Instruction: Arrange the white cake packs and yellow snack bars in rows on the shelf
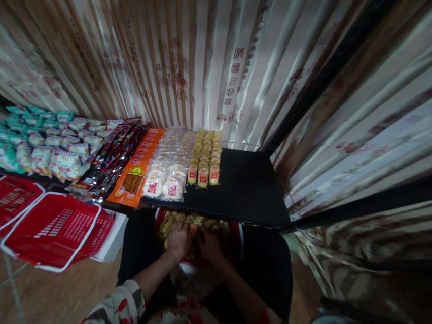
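A red basket (pixel 241 241) with a pale rim rests on my lap, filled with small yellow-wrapped snack packets (pixel 164 225). Both hands are inside it, close together. My left hand (pixel 180 241) lies among the packets with its fingers curled down; what they close on is hidden. Just to its right, my right hand (pixel 211 246) is bent inward with its fingers closed, and shadow hides what is in them. Ahead, yellow snack packets with red labels (pixel 203 173) stand in three neat columns on the black table (pixel 249 189).
Left of the yellow columns lie white round packaged snacks (pixel 172 181), an orange bag (pixel 136 169), dark red packets (pixel 112 156), white packets (pixel 65 161) and green packets (pixel 3 152). Red baskets (pixel 54 231) with white handles stand at left, beside a white box (pixel 111 238). A pleated curtain (pixel 190 57) hangs behind.
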The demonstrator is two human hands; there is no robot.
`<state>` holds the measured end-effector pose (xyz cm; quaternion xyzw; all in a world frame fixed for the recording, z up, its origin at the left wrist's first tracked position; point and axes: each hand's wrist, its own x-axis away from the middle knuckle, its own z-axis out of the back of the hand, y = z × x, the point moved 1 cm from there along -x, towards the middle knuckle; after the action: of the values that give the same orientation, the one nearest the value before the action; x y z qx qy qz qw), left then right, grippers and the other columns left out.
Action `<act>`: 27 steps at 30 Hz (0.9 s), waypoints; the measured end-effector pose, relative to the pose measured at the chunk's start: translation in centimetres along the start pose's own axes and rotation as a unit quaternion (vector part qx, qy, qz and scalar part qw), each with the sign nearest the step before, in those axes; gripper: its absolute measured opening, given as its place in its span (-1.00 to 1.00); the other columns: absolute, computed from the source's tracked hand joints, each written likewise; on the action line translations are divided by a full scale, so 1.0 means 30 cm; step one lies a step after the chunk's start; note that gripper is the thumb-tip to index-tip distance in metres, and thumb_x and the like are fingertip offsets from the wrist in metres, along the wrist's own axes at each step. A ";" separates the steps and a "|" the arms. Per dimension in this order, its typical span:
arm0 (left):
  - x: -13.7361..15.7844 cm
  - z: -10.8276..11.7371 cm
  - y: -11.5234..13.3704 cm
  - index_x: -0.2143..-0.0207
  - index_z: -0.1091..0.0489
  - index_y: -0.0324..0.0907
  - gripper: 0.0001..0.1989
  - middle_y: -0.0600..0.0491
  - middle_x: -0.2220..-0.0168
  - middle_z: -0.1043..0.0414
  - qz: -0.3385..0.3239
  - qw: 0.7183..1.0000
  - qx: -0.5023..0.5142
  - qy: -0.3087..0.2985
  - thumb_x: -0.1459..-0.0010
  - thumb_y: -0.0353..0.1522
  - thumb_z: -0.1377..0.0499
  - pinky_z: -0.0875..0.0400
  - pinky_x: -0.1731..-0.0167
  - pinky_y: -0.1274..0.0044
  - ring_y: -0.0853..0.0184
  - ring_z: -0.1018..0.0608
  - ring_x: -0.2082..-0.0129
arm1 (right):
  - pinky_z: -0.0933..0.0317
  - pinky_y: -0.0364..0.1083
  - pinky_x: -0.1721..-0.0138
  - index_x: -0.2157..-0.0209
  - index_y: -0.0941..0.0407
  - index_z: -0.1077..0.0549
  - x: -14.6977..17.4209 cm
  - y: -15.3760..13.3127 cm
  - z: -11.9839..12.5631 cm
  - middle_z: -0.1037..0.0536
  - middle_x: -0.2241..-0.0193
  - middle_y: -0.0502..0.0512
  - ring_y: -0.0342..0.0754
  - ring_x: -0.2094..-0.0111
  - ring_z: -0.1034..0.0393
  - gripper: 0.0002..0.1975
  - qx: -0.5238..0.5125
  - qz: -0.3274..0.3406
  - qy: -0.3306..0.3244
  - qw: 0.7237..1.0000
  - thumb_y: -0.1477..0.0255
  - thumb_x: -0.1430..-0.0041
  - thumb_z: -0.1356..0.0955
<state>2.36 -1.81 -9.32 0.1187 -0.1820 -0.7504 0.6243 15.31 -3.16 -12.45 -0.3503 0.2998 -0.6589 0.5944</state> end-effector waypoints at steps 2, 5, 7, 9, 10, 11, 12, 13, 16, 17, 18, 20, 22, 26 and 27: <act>0.001 -0.019 -0.032 0.23 -0.39 -0.20 -0.77 -0.11 0.21 -0.34 0.005 0.999 -0.030 -0.025 -0.10 -0.45 0.01 -0.27 0.13 0.39 0.17 -0.36 0.13 | -0.20 0.05 0.03 0.15 0.12 -0.44 -0.017 0.030 -0.031 -0.53 0.18 0.21 0.08 0.11 -0.40 -0.66 0.011 -0.038 -0.015 0.999 0.52 0.01 -0.24; 0.005 -0.042 -0.056 0.12 -0.34 -0.18 -0.72 -0.11 0.17 -0.29 -0.017 0.998 -0.039 -0.037 -0.11 -0.36 -0.02 -0.26 0.14 0.39 0.16 -0.33 0.13 | -0.17 0.05 0.00 0.11 0.13 -0.42 -0.034 0.059 -0.052 -0.52 0.13 0.23 0.10 0.08 -0.39 -0.63 0.021 -0.036 -0.028 0.999 0.52 0.00 -0.24; 0.001 -0.053 -0.062 0.10 -0.33 -0.19 -0.70 -0.11 0.15 -0.27 -0.017 0.998 -0.049 -0.041 -0.11 -0.32 -0.04 -0.25 0.14 0.39 0.16 -0.32 0.12 | -0.16 0.05 -0.01 0.09 0.12 -0.42 -0.036 0.071 -0.060 -0.51 0.12 0.23 0.09 0.06 -0.38 -0.61 0.022 -0.034 -0.039 0.998 0.52 0.01 -0.24; -0.006 -0.061 -0.062 0.12 -0.33 -0.18 -0.72 -0.10 0.14 -0.26 -0.005 0.997 -0.058 -0.047 -0.10 -0.31 -0.05 -0.24 0.12 0.40 0.16 -0.30 0.10 | -0.15 0.06 -0.02 0.09 0.10 -0.42 -0.033 0.079 -0.064 -0.51 0.12 0.21 0.09 0.06 -0.38 -0.60 0.023 -0.041 -0.040 0.998 0.53 0.01 -0.25; -0.009 -0.063 -0.061 0.12 -0.33 -0.18 -0.72 -0.09 0.13 -0.26 0.001 0.997 -0.059 -0.049 -0.10 -0.33 -0.05 -0.23 0.11 0.41 0.17 -0.30 0.10 | -0.14 0.07 -0.03 0.09 0.10 -0.42 -0.031 0.081 -0.065 -0.51 0.12 0.21 0.09 0.05 -0.38 -0.61 0.024 -0.044 -0.040 0.998 0.52 0.01 -0.24; -0.012 -0.064 -0.059 0.11 -0.32 -0.18 -0.72 -0.09 0.13 -0.26 0.008 0.997 -0.059 -0.051 -0.11 -0.36 -0.04 -0.22 0.10 0.42 0.18 -0.30 0.09 | -0.14 0.07 -0.03 0.09 0.10 -0.43 -0.028 0.083 -0.065 -0.51 0.11 0.21 0.08 0.05 -0.38 -0.61 0.021 -0.044 -0.039 0.998 0.52 0.01 -0.24; -0.012 -0.063 -0.057 0.09 -0.31 -0.18 -0.71 -0.08 0.13 -0.26 0.014 0.997 -0.058 -0.052 -0.11 -0.39 -0.03 -0.22 0.10 0.43 0.20 -0.30 0.09 | -0.13 0.07 -0.04 0.09 0.11 -0.42 -0.026 0.083 -0.064 -0.50 0.10 0.21 0.07 0.04 -0.37 -0.61 0.014 -0.039 -0.039 0.998 0.51 0.00 -0.23; -0.010 -0.062 -0.054 0.08 -0.30 -0.18 -0.70 -0.08 0.14 -0.26 0.019 0.997 -0.058 -0.052 -0.10 -0.42 -0.02 -0.23 0.10 0.43 0.20 -0.30 0.09 | -0.14 0.06 -0.04 0.08 0.11 -0.42 -0.025 0.082 -0.062 -0.50 0.10 0.20 0.06 0.04 -0.37 -0.61 0.002 -0.034 -0.038 0.999 0.51 -0.01 -0.23; 0.012 -0.058 -0.047 0.09 -0.30 -0.23 -0.68 -0.10 0.14 -0.26 0.028 0.997 -0.056 -0.044 -0.08 -0.48 0.00 -0.24 0.10 0.42 0.19 -0.30 0.08 | -0.17 0.04 -0.01 0.09 0.07 -0.41 -0.023 0.079 -0.053 -0.52 0.12 0.13 0.01 0.06 -0.38 -0.60 -0.053 -0.025 -0.035 0.998 0.51 0.01 -0.22; 0.024 -0.059 -0.046 0.09 -0.31 -0.24 -0.68 -0.10 0.14 -0.26 0.028 0.997 -0.053 -0.039 -0.07 -0.49 0.00 -0.24 0.09 0.41 0.18 -0.30 0.08 | -0.19 0.04 0.00 0.10 0.06 -0.41 -0.023 0.078 -0.051 -0.53 0.14 0.11 0.00 0.08 -0.39 -0.60 -0.072 -0.026 -0.033 0.997 0.50 0.01 -0.22; 0.036 -0.061 -0.045 0.10 -0.31 -0.25 -0.68 -0.10 0.14 -0.26 0.028 0.998 -0.049 -0.033 -0.06 -0.49 0.00 -0.23 0.07 0.40 0.18 -0.30 0.08 | -0.20 0.04 0.01 0.11 0.06 -0.42 -0.024 0.077 -0.050 -0.53 0.16 0.09 -0.01 0.09 -0.40 -0.62 -0.089 -0.030 -0.030 0.995 0.50 0.01 -0.22; 0.060 -0.068 -0.045 0.12 -0.32 -0.25 -0.68 -0.09 0.13 -0.27 0.031 0.999 -0.039 -0.017 -0.04 -0.51 -0.01 -0.22 0.04 0.39 0.20 -0.30 0.07 | -0.22 0.03 0.03 0.13 0.06 -0.42 -0.022 0.075 -0.053 -0.55 0.20 0.08 -0.03 0.13 -0.42 -0.65 -0.121 -0.038 -0.024 0.992 0.46 -0.01 -0.22; 0.079 -0.078 -0.047 0.15 -0.33 -0.25 -0.70 -0.08 0.10 -0.27 0.031 0.999 -0.023 0.003 -0.03 -0.51 -0.01 -0.22 0.01 0.38 0.21 -0.30 0.05 | -0.25 0.03 0.06 0.14 0.07 -0.41 -0.016 0.071 -0.063 -0.55 0.24 0.08 -0.03 0.18 -0.44 -0.67 -0.147 -0.039 -0.018 0.988 0.42 -0.02 -0.23; 0.099 -0.098 -0.044 0.18 -0.34 -0.24 -0.73 -0.08 0.09 -0.30 0.019 0.999 0.020 0.041 -0.04 -0.49 -0.02 -0.24 -0.01 0.37 0.21 -0.32 0.03 | -0.30 0.02 0.14 0.19 0.10 -0.41 0.005 0.060 -0.090 -0.54 0.31 0.12 0.00 0.24 -0.44 -0.67 -0.167 -0.057 0.032 0.984 0.35 0.05 -0.30; 0.102 -0.101 -0.041 0.18 -0.34 -0.25 -0.74 -0.09 0.10 -0.31 0.017 0.998 0.028 0.051 -0.05 -0.49 -0.01 -0.25 -0.01 0.36 0.20 -0.33 0.03 | -0.30 0.02 0.16 0.20 0.11 -0.41 0.011 0.056 -0.095 -0.54 0.32 0.13 0.01 0.26 -0.44 -0.67 -0.167 -0.067 0.051 0.982 0.35 0.08 -0.31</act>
<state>1.90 -5.00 -12.41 0.1712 -0.1734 -0.7272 0.6417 13.91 -3.74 -15.41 -0.4297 0.4121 -0.6547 0.4657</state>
